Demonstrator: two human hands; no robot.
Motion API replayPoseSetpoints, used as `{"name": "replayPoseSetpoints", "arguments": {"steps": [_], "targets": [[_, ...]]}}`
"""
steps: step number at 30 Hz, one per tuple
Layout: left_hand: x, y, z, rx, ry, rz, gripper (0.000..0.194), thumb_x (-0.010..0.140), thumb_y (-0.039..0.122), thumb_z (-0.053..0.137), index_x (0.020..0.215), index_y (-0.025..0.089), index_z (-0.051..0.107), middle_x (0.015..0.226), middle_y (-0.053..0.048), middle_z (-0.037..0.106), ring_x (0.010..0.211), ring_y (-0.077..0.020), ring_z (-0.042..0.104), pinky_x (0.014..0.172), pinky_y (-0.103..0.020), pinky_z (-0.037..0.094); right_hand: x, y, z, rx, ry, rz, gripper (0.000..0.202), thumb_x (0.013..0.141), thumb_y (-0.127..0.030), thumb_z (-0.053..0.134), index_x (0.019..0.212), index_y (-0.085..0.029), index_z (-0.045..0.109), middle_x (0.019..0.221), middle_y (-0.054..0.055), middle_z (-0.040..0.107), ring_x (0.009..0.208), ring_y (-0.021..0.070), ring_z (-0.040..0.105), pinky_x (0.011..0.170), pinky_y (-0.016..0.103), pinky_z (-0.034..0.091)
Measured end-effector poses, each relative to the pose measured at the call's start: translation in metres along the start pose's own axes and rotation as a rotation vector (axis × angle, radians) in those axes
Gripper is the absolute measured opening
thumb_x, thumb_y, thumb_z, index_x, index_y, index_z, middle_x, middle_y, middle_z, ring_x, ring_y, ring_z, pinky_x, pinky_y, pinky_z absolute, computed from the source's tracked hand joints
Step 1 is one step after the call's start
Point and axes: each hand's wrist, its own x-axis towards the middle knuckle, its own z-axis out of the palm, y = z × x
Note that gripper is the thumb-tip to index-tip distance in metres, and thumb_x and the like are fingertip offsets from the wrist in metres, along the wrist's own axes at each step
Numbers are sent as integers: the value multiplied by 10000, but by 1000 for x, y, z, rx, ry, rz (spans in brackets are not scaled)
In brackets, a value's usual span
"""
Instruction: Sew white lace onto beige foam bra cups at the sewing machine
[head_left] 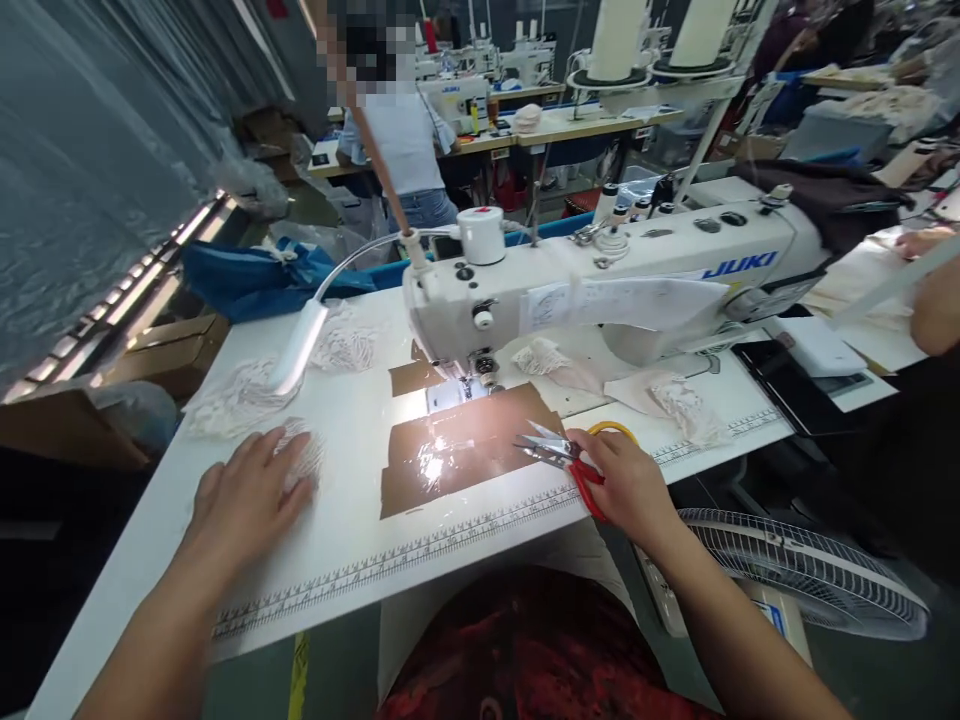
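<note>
My left hand [259, 490] is at the left of the white sewing table [337, 540], its fingers spread over a small piece of white gathered fabric [306, 460]. No grip on the fabric shows. In my right hand [630, 485] are scissors [551, 445] with red and yellow on the handles. Their blades point left over the right part of a brown, tape-covered patch [457, 450]. Whether a second cutting tool is in that hand, I cannot tell. Behind the patch stands the sewing machine [600, 280], its needle area lit.
White ruffled pieces [247, 395] lie at the left under a lamp [298, 345]. More gathered pieces [686, 405] lie right of the needle. A ruler strip [450, 545] runs along the front edge. A fan [802, 570] stands at lower right. Another person [397, 140] is behind.
</note>
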Motion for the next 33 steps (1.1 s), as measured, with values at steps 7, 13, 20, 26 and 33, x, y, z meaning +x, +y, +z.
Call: {"name": "replayPoseSetpoints", "arguments": {"steps": [7, 13, 20, 26, 33], "targets": [[11, 110, -11, -398, -82, 450, 433, 958, 430, 454, 1343, 258, 549, 1416, -82, 537, 1258, -275, 552, 1007, -384, 515, 2, 97, -30, -187, 51, 96, 347, 899, -266, 540, 1206, -147, 648, 865, 108, 692, 829, 270, 628, 738, 380, 495], [25, 222, -3, -344, -196, 742, 518, 942, 365, 489, 1439, 221, 447, 1546, -122, 364, 1436, -344, 317, 1149, -562, 332, 2, 124, -36, 20, 4, 271, 349, 864, -273, 545, 1185, -203, 663, 1003, 84, 734, 873, 244, 684, 714, 324, 522], [33, 260, -11, -832, -268, 687, 504, 936, 449, 501, 1364, 186, 539, 1519, -141, 405, 1443, -317, 305, 1202, -527, 231, 10, 77, -63, 728, 129, 365, 422, 799, -292, 660, 1207, -199, 602, 862, 11, 695, 719, 157, 653, 654, 266, 535], [28, 263, -11, -2004, -591, 161, 588, 887, 648, 488, 1076, 128, 687, 1001, -126, 711, 924, -237, 661, 860, -367, 526, 32, 0, -67, 654, 4, -151, 322, 799, -150, 582, 1104, -239, 632, 848, 19, 685, 743, 157, 640, 658, 258, 510], [-2, 203, -25, -2074, -217, 117, 305, 860, 414, 661, 909, 122, 736, 921, -95, 708, 780, -159, 628, 702, -238, 484, 25, -30, -49, 554, -59, -380, 474, 814, -97, 566, 1248, -288, 543, 825, 8, 663, 701, 156, 615, 605, 248, 492]]}}
